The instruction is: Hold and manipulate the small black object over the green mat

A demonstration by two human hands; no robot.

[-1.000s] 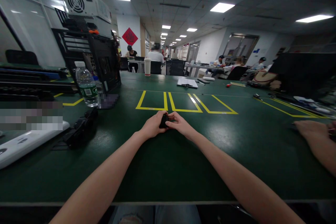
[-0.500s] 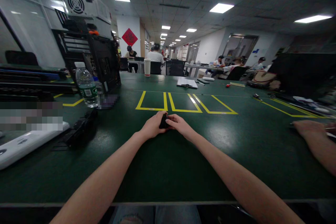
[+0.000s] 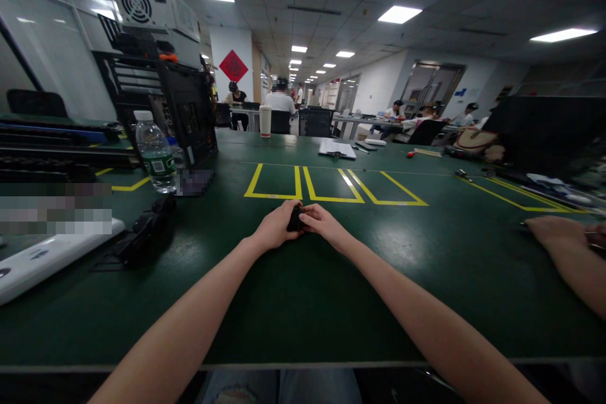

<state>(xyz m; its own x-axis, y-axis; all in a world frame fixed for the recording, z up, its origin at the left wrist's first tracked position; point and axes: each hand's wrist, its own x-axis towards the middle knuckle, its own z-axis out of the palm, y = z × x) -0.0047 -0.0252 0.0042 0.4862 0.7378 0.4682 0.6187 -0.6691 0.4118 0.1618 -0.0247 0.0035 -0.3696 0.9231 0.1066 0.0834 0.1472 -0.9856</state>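
A small black object [image 3: 294, 219] sits between my two hands, just in front of the yellow tape marks [image 3: 273, 196] on the green table [image 3: 293, 303]. My left hand [image 3: 277, 227] is wrapped round its left side and back. From the right, the fingers of my right hand [image 3: 320, 222] pinch its near edge. Most of the object is covered by fingers, so its kind cannot be made out. Both forearms reach in from the table's front edge.
At left stand a water bottle [image 3: 156, 154], an open black computer case [image 3: 184, 113] with a power supply [image 3: 151, 9] on top, a black bundle [image 3: 146, 230] and a white device [image 3: 57, 259]. A clipboard [image 3: 337, 149] and a cup [image 3: 265, 121] lie farther back. Another person's hand [image 3: 553, 230] works at right.
My hands stay almost in place around the black object. At the right, the other person's hand has shifted slightly to the left.
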